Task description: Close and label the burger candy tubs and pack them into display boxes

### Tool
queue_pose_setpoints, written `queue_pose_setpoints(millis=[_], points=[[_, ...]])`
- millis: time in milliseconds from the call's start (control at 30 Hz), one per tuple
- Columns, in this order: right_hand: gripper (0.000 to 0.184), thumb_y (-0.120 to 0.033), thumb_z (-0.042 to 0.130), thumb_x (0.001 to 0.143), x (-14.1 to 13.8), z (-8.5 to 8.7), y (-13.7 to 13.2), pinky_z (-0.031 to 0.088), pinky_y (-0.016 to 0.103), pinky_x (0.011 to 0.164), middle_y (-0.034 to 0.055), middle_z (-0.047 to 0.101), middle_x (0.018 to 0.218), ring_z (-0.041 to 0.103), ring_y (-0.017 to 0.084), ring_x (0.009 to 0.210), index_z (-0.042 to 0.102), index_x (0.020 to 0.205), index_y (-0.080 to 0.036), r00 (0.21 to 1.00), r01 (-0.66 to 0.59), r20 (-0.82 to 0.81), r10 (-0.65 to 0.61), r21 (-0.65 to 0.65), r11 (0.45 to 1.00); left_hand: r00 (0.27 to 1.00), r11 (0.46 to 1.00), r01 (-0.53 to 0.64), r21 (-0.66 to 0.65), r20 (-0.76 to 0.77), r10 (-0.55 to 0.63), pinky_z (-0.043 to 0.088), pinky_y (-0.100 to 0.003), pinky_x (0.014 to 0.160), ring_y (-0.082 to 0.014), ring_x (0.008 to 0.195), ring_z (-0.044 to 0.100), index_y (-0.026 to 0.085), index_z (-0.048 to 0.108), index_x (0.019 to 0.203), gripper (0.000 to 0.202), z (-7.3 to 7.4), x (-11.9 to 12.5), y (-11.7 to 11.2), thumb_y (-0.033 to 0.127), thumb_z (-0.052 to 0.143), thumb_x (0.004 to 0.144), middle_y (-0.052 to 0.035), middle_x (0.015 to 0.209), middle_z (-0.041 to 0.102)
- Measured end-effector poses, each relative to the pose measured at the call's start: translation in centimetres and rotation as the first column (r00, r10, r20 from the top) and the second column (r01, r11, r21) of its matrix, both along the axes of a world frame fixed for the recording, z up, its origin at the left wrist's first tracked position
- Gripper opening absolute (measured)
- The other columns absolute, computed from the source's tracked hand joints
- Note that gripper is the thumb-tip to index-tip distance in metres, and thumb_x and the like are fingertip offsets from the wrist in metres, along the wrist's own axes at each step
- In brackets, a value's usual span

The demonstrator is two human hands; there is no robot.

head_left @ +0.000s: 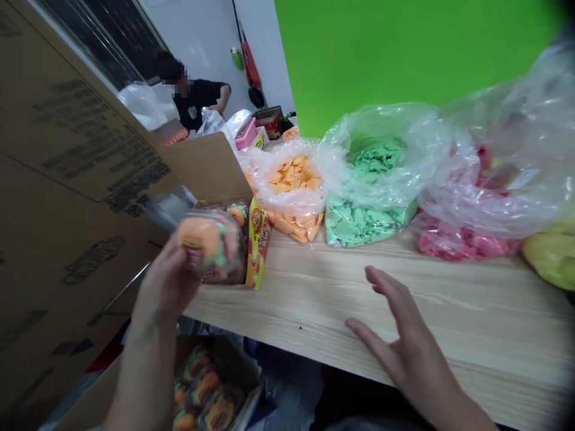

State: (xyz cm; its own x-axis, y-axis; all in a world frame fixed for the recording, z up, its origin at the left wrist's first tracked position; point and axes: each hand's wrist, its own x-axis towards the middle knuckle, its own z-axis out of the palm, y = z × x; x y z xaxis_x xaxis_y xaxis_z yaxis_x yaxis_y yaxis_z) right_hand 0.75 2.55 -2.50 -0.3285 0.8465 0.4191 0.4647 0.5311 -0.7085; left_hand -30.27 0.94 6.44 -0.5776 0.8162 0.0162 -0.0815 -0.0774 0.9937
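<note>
A clear packet with a toy burger (200, 239) is gripped in my left hand (168, 275), slightly blurred. It hangs in front of a yellow-sided display box (257, 245) with more burger packets (237, 212) inside, its cardboard flap raised. My right hand (399, 323) is over the wooden table (309, 299), thumb and fingers apart, holding nothing. Below the table edge, at lower left, an open carton (251, 374) holds several packaged toy burgers (207, 389).
Along the table's back stand clear bags of orange pieces (296, 224), green pieces (359, 224), pink-red pieces (467, 242) and yellow pieces (550, 254). A tall cardboard carton (81, 179) fills the left. A green panel (417, 54) rises behind. Another person (200, 99) is farther back.
</note>
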Motion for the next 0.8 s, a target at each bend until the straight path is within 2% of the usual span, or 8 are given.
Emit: queue_pose_setpoints(millis=[67,167,267,333,467,600,700,800], points=[[0.058,-0.027,0.055,0.085,1.2,-1.3,0.2,0.048,0.043,0.090,0.0109,0.049,0.123,0.054,0.024,0.105,0.029,0.136,-0.024,0.998,0.057,0.007,-0.056,-0.088,0.995,0.991,0.995,-0.086,0.044,-0.099,0.090,0.048,-0.023,0.069,-0.0178,0.096,0.058,0.032,0.065,0.095,0.041,-0.3,-3.7,-0.6,0.038,0.078,0.057,0.0076,0.097,0.067],[0.055,-0.028,0.053,0.086,2.9,-2.8,0.3,0.052,0.038,0.083,0.0102,0.052,0.120,0.058,0.022,0.098,0.030,0.135,-0.025,0.995,0.093,0.045,-0.087,-0.177,0.980,0.976,0.990,-0.142,-0.014,-0.169,0.137,0.046,-0.026,0.080,-0.0184,0.099,0.057,0.030,0.063,0.093,0.031,-2.4,-7.9,-2.1,0.039,0.074,0.065,0.0081,0.094,0.068],[0.053,-0.032,0.052,0.086,4.2,-3.8,0.1,0.055,0.034,0.074,0.0101,0.054,0.117,0.061,0.021,0.093,0.031,0.135,-0.025,0.991,0.119,0.086,-0.102,-0.221,0.968,0.963,0.982,-0.163,-0.093,-0.231,0.138,0.046,-0.028,0.082,-0.0194,0.097,0.058,0.029,0.062,0.090,0.031,-5.0,-10.4,-3.5,0.043,0.073,0.065,0.0079,0.088,0.068],[0.052,-0.034,0.051,0.086,4.8,-4.2,0.1,0.056,0.032,0.071,0.0102,0.055,0.116,0.062,0.020,0.090,0.032,0.134,-0.025,0.988,0.135,0.100,-0.114,-0.239,0.962,0.954,0.976,-0.151,-0.158,-0.282,0.103,0.047,-0.028,0.082,-0.0207,0.099,0.058,0.028,0.061,0.092,0.038,-6.0,-11.5,-4.1,0.048,0.073,0.062,0.0069,0.089,0.069],[0.050,-0.037,0.050,0.086,5.4,-5.2,0.3,0.055,0.034,0.074,0.0103,0.056,0.113,0.062,0.019,0.087,0.035,0.132,-0.024,0.984,0.162,0.107,-0.140,-0.231,0.959,0.913,0.931,-0.128,-0.341,-0.407,-0.023,0.044,-0.036,0.090,-0.0264,0.109,0.053,0.020,0.059,0.105,0.051,-6.0,-13.1,-4.6,0.050,0.069,0.065,0.0005,0.104,0.067],[0.052,-0.039,0.049,0.086,5.0,-6.2,0.1,0.055,0.034,0.073,0.0112,0.056,0.114,0.063,0.019,0.086,0.033,0.133,-0.024,0.987,0.140,0.110,-0.117,-0.228,0.963,0.843,0.851,-0.175,-0.494,-0.523,-0.130,0.040,-0.043,0.096,-0.0325,0.113,0.050,0.014,0.063,0.102,0.057,-5.3,-13.3,-5.3,0.047,0.075,0.057,-0.0077,0.111,0.065],[0.051,-0.037,0.047,0.087,4.5,-6.6,-0.2,0.055,0.033,0.071,0.0114,0.057,0.109,0.063,0.019,0.086,0.031,0.133,-0.023,0.989,0.108,0.122,-0.083,-0.221,0.969,0.793,0.820,-0.204,-0.534,-0.582,-0.181,0.046,-0.042,0.090,-0.0306,0.105,0.058,0.016,0.062,0.105,0.055,-5.6,-12.6,-5.7,0.046,0.072,0.060,-0.0090,0.108,0.067],[0.050,-0.036,0.046,0.087,4.4,-6.6,-0.4,0.055,0.032,0.068,0.0111,0.058,0.103,0.063,0.019,0.084,0.032,0.133,-0.021,0.985,0.096,0.159,-0.063,-0.206,0.974,0.712,0.836,-0.284,-0.469,-0.688,-0.144,0.048,-0.043,0.088,-0.0280,0.102,0.060,0.011,0.053,0.116,0.053,-6.3,-12.0,-5.5,0.042,0.062,0.074,-0.0109,0.112,0.064]])
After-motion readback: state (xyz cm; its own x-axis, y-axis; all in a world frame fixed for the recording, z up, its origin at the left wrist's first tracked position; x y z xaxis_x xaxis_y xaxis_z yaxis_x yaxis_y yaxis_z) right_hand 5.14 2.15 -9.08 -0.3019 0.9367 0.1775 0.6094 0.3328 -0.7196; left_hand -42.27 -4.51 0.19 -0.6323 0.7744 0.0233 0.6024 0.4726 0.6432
